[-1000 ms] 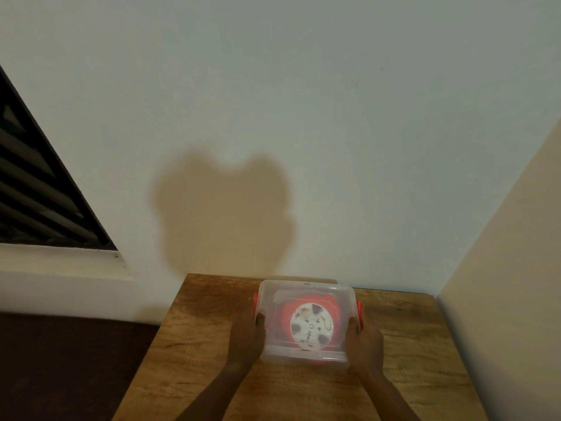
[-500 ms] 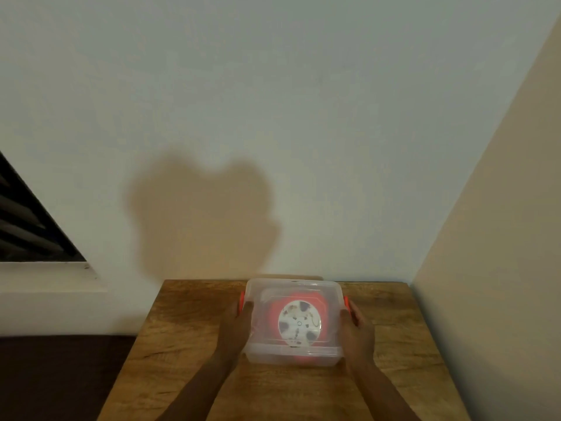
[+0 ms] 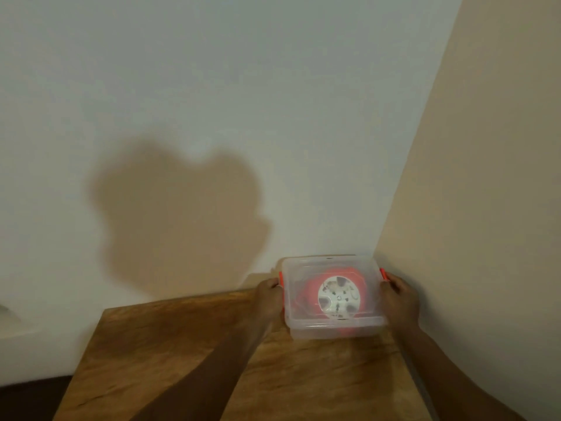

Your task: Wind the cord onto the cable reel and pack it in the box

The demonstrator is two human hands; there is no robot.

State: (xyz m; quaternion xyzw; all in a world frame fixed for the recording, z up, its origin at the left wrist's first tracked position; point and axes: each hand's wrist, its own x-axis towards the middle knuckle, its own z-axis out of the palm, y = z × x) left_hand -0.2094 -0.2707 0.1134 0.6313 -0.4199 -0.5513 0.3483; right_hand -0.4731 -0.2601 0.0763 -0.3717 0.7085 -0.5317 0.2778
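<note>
A clear plastic box point(image 3: 303, 268) with its lid on and orange side clips stands at the far right corner of the wooden table point(image 3: 188, 354), close to both walls. Inside it lies the orange cable reel point(image 3: 340, 296) with its white round face up; the cord shows only as an orange blur around the reel. My left hand point(image 3: 268, 299) grips the box's left side at the clip. My right hand point(image 3: 399, 300) grips its right side at the other clip.
A white wall point(image 3: 243, 117) rises behind the table and a beige wall point(image 3: 485, 208) stands close on the right. The table's left and front parts lie bare wood. Dark floor point(image 3: 27, 399) shows at lower left.
The box, held by both hands, has shifted right and back toward the corner of the two walls. The view has swung left, so the window vent is out of sight.
</note>
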